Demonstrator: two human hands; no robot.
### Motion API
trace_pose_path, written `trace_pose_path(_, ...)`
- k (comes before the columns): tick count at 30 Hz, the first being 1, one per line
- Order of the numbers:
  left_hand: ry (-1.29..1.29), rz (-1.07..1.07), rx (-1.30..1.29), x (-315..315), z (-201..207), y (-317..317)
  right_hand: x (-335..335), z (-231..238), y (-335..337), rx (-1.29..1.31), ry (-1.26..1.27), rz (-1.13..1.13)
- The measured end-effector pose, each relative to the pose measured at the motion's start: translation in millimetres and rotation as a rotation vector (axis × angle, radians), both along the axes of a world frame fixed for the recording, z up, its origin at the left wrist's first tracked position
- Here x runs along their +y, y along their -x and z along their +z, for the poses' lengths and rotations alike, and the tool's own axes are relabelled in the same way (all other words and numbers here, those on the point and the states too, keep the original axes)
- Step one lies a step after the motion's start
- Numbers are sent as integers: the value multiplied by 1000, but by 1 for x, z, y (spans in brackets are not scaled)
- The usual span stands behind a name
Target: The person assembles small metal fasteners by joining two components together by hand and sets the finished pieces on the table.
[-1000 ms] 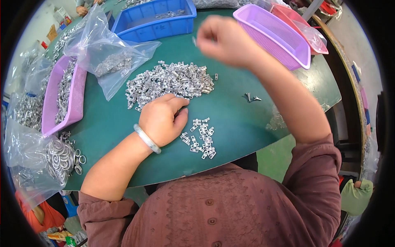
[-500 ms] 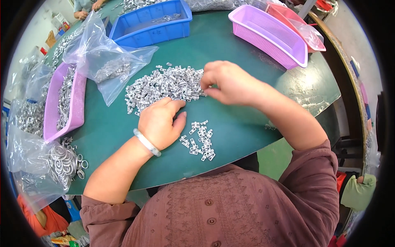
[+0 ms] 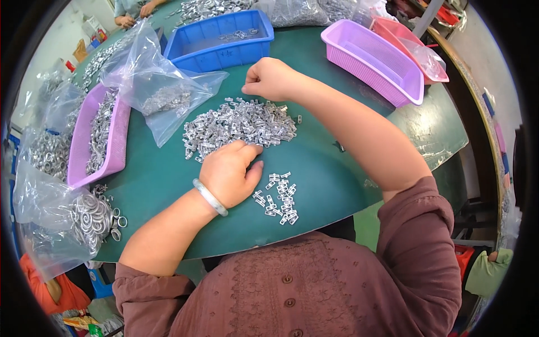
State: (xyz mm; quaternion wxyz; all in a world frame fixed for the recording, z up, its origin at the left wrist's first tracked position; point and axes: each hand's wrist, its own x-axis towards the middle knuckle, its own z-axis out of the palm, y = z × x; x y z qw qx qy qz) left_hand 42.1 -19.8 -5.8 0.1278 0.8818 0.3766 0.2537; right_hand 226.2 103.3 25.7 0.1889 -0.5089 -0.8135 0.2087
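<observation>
A heap of small silvery metal pieces, flat with rectangular openings, lies mid-table. My left hand, a pale bangle on its wrist, rests at the heap's near edge. Its thumb stands apart from the bent fingers, whose tips are partly hidden. Beyond the heap, above its far edge and short of the blue bin, my right hand is closed with fingers curled in. Whatever it may hold cannot be seen. Nearer me, right of my left hand, lies a small group of the same pieces.
At left stand a purple basket of metal parts and a clear bag. Metal rings lie near the left edge. A second purple basket and a red tray are far right. Another person's hands show far left.
My right hand has moved from the heap's right side to beyond its far edge, up and leftward. My left hand stays at the near edge. The whole view has shifted slightly.
</observation>
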Motion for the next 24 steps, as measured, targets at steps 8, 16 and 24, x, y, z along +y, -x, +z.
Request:
trace_pose_path(8,-14,-37,-11,2,-3,3,25,0,37,-289,177,29)
trace_pose_path(16,-1,-32,7,2,-3,3,27,8,20,-29,360,-86)
trace_pose_path(24,-15,-23,9,1,-3,4,34,13,25,-253,146,133)
